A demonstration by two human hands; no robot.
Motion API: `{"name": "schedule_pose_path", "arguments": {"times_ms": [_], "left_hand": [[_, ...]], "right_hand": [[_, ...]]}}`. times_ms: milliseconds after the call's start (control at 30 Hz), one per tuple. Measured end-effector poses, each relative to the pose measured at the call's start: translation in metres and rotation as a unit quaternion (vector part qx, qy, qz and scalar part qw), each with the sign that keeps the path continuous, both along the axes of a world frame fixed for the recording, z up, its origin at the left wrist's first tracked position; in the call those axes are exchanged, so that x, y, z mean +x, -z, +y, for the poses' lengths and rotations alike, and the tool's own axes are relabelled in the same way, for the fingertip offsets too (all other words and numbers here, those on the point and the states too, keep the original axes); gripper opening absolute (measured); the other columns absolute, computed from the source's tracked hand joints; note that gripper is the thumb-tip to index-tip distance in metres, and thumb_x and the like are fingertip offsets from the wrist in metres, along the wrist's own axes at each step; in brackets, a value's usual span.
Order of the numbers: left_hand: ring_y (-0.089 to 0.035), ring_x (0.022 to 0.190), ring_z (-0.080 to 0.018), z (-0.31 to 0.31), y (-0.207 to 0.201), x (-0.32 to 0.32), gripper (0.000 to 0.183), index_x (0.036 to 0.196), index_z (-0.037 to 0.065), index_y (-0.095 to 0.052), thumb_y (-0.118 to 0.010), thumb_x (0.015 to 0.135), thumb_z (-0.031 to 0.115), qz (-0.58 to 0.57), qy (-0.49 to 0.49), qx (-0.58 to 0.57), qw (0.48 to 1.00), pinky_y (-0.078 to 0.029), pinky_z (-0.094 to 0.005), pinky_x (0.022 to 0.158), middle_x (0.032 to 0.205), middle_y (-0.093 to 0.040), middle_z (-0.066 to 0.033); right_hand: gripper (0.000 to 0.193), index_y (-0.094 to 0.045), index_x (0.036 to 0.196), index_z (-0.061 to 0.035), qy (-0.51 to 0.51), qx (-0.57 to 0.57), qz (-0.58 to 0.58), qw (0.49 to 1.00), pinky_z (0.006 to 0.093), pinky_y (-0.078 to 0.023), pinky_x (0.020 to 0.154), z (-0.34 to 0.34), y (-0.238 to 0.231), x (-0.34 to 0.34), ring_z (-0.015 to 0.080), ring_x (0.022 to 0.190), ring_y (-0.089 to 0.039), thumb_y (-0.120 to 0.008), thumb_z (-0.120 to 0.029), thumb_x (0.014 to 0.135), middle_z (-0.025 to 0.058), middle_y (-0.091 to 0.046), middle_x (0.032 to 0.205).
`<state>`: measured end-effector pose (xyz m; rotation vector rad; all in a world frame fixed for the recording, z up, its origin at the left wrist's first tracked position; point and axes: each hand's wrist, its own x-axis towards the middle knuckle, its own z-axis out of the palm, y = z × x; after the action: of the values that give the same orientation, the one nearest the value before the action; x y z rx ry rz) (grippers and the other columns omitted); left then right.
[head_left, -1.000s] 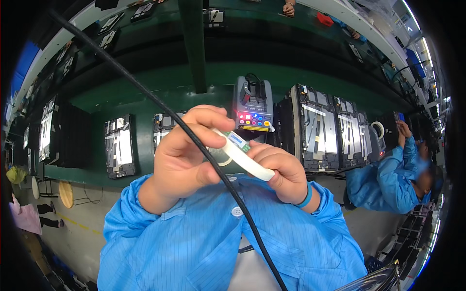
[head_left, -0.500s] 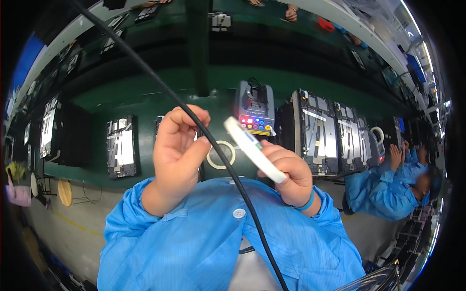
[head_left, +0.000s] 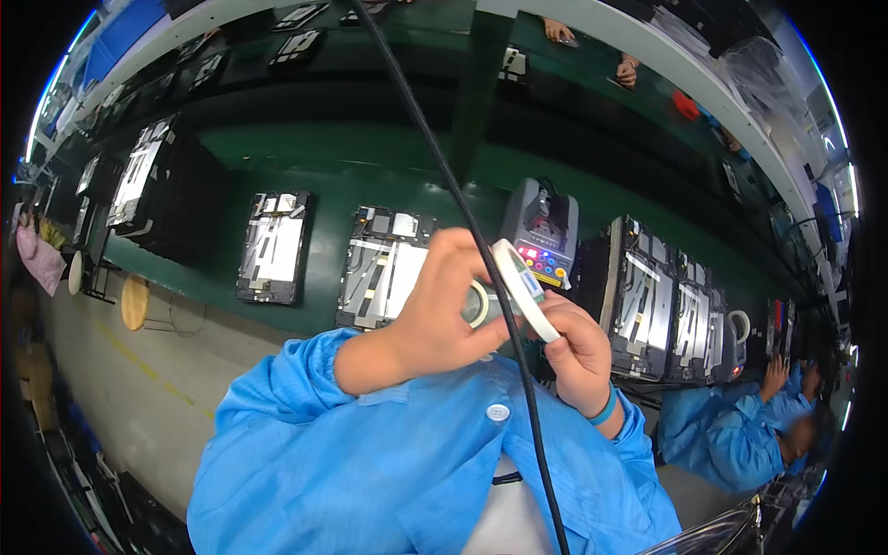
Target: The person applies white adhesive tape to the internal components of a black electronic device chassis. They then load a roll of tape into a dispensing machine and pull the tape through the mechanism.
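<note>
A narrow roll of white tape (head_left: 525,289) stands on edge, gripped at its lower end between the thumb and fingers of my right hand (head_left: 581,350). Close to the roll's left side is my left hand (head_left: 435,298), its fingers curved and thumb apart in a C shape. No object shows between them; a black cable in front hides whether its fingertips touch the roll. Behind that hand, a second pale tape roll (head_left: 478,305) is partly covered. Below my left hand lies a flat device with exposed metal innards (head_left: 375,268), also partly hidden.
A grey tape dispenser (head_left: 544,231) with lit buttons stands beyond my right hand. Stacked devices (head_left: 643,301) rise to the right, another stack (head_left: 148,180) at far left, and a single device (head_left: 274,248) between. The black cable (head_left: 435,148) crosses the view. A co-worker (head_left: 740,430) sits at right.
My left hand has moved right, close to the tape roll in my right hand. The view has shifted, and more of the device under my left hand now shows.
</note>
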<state>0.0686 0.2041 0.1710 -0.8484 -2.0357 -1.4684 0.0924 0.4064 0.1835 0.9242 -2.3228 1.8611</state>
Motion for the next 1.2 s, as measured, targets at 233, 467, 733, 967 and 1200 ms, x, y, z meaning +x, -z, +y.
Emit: {"name": "schedule_pose_path", "arguments": {"times_ms": [233, 467, 733, 967, 1200], "left_hand": [[-0.047, 0.098, -0.0305, -0.003, -0.012, -0.002, 0.055, 0.11, 0.006, -0.057, -0.077, 0.059, 0.007, 0.025, -0.038, -0.056, 0.997, -0.04, -0.0393, 0.083, 0.105, -0.049, -0.0126], [-0.056, 0.075, -0.0265, -0.002, -0.013, -0.009, 0.029, 0.098, 0.004, -0.065, -0.07, 0.07, 0.008, 0.039, -0.082, -0.092, 0.992, -0.043, -0.0359, 0.067, 0.088, -0.058, -0.0099], [-0.062, 0.081, -0.013, 0.019, -0.002, -0.017, 0.033, 0.116, 0.0, -0.055, -0.059, 0.091, 0.021, -0.459, 0.084, 0.189, 0.864, -0.052, -0.0219, 0.06, 0.094, -0.061, -0.0075], [-0.06, 0.093, -0.0356, 0.029, -0.036, -0.022, 0.048, 0.115, 0.001, -0.053, -0.071, 0.071, 0.007, 0.093, -0.073, -0.117, 0.986, -0.049, -0.0434, 0.082, 0.11, -0.057, -0.0176], [-0.061, 0.098, -0.0347, 0.021, -0.052, -0.028, 0.042, 0.105, 0.001, -0.06, -0.074, 0.067, 0.01, 0.215, 0.02, -0.148, 0.965, -0.051, -0.0412, 0.081, 0.103, -0.059, -0.0174]], "right_hand": [[0.028, -0.061, 0.096, 0.0023, -0.034, -0.013, -0.004, 0.999, 0.0408, -0.04, 0.091, 0.0, 0.003, 0.0, 0.0277, 0.088, -0.057, -0.053, -0.025, 0.092, 0.013, -0.061, 0.09], [0.033, -0.058, 0.101, 0.0024, -0.083, -0.099, -0.125, 0.984, 0.0338, -0.043, 0.086, 0.001, 0.004, 0.007, 0.0205, 0.087, -0.056, -0.048, -0.029, 0.095, 0.0105, -0.059, 0.094], [0.034, -0.054, 0.111, 0.0026, -0.096, -0.218, -0.162, 0.958, 0.0283, -0.043, 0.085, 0.001, -0.002, 0.009, 0.0125, 0.092, -0.054, -0.047, -0.028, 0.096, 0.0066, -0.056, 0.097], [0.026, -0.055, 0.108, 0.0004, -0.032, -0.141, -0.145, 0.979, 0.0235, -0.043, 0.069, 0.004, -0.025, 0.009, 0.0083, 0.078, -0.051, -0.048, -0.021, 0.095, 0.0022, -0.056, 0.087], [0.019, -0.058, 0.1, 0.0001, -0.022, -0.068, -0.07, 0.995, 0.0277, -0.044, 0.066, 0.006, -0.037, 0.011, 0.0164, 0.073, -0.055, -0.053, -0.016, 0.091, 0.0075, -0.058, 0.083]]}}
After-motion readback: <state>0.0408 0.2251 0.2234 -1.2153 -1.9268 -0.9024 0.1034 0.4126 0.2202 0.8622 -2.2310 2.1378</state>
